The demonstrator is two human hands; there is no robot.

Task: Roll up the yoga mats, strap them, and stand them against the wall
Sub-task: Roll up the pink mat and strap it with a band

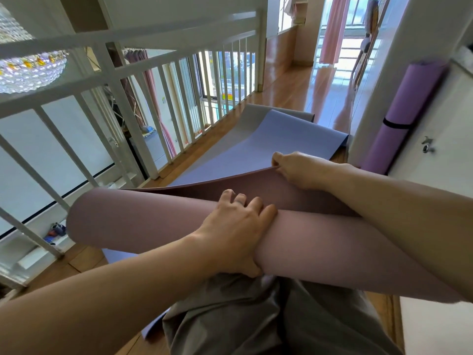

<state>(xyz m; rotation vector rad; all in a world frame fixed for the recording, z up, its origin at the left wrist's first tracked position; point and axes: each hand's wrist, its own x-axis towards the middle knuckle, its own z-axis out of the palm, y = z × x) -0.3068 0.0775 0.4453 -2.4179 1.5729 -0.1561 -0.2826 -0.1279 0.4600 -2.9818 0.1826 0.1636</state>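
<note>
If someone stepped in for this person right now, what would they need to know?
The left hand grips the mauve mat by its roll; the right hand pinches its loose edge.
Done: purple mat rolled, strapped, standing at the wall.
Blue mat and grey mat lie unrolled on the floor.
Left: finish rolling the mauve mat, strap and stand it, then the other two.

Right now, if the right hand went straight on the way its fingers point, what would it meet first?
The right hand pinches the edge of the pink mat; straight on, it would probably meet the blue mat on the floor, though depth is unclear.
</note>
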